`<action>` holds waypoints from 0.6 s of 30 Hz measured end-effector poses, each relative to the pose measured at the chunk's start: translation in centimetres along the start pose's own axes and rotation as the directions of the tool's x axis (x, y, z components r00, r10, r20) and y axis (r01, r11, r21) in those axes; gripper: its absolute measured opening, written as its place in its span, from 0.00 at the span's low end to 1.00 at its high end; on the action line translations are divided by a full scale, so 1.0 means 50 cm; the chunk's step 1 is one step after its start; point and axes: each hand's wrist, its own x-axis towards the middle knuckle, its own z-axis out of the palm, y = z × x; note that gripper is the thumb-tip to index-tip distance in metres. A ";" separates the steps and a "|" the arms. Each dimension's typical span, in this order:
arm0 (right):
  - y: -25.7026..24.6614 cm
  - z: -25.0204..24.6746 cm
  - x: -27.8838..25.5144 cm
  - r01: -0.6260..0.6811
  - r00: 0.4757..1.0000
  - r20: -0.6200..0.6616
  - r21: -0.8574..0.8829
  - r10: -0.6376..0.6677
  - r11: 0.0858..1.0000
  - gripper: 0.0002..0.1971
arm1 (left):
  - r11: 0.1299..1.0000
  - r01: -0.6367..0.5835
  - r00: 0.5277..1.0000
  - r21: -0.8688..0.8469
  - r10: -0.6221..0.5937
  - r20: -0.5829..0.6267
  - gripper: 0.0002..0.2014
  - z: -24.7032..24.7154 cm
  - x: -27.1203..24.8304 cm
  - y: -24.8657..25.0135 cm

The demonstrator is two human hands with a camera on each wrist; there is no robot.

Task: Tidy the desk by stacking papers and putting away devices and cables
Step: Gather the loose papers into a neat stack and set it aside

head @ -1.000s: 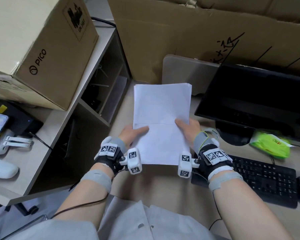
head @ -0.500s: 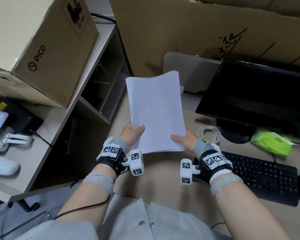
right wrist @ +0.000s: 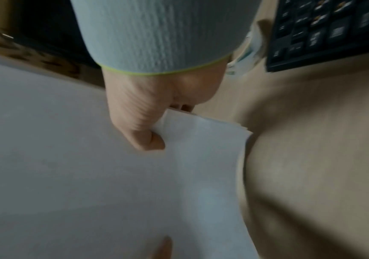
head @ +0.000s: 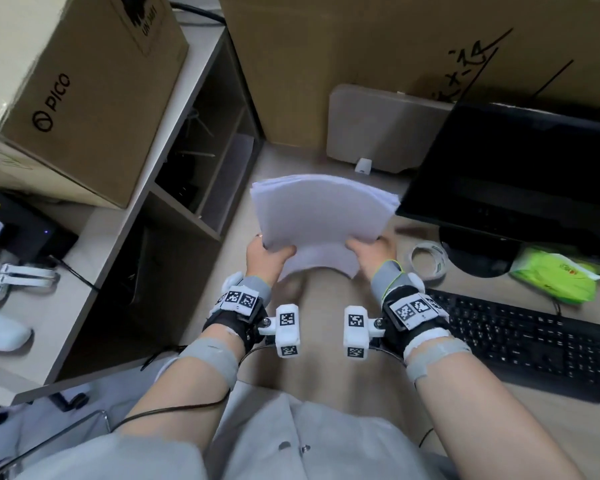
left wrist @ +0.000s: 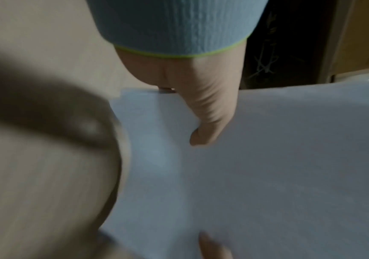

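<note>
Head view: even, moderately bright indoor light; slight motion blur, strongest at the left edge; wide-angle bending toward the borders. The monitor reads near black. Both wrist views are dim, soft and smeared; the paper stack looks grey, and a dark shadow band crosses the counter.

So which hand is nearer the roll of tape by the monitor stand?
Right. The right hand grips the paper stack at its right edge, just left of the tape roll. The left hand grips the stack's left edge, farther away.
</note>
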 end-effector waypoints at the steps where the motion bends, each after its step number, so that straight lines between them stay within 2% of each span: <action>1: 0.015 0.000 -0.002 -0.030 0.999 0.029 -0.015 0.030 0.999 0.10 | 1.000 0.021 1.000 0.016 -0.021 0.002 0.13 -0.008 0.003 -0.021; 3: 0.033 0.000 -0.007 -0.092 0.994 0.059 -0.018 0.093 0.996 0.13 | 0.998 0.048 0.998 0.041 -0.049 0.026 0.15 -0.018 0.006 -0.050; 6: 0.038 0.012 -0.012 -0.127 0.991 0.049 -0.011 0.127 0.992 0.12 | 0.996 0.071 0.995 0.050 -0.074 0.064 0.19 -0.018 0.012 -0.058; 11: 0.037 0.021 0.010 -0.164 0.983 0.086 -0.010 0.164 0.986 0.07 | 0.995 0.094 0.995 -0.038 -0.092 0.038 0.12 -0.012 0.026 -0.032; 15: 0.014 0.034 0.026 -0.101 0.988 0.112 -0.008 0.101 0.995 0.04 | 0.994 0.047 0.998 -0.104 -0.041 0.055 0.10 -0.026 0.036 -0.014; 18: -0.023 0.039 0.036 0.041 0.995 0.088 0.085 -0.049 0.996 0.07 | 0.994 -0.024 1.000 -0.107 0.022 -0.018 0.11 -0.031 0.067 0.017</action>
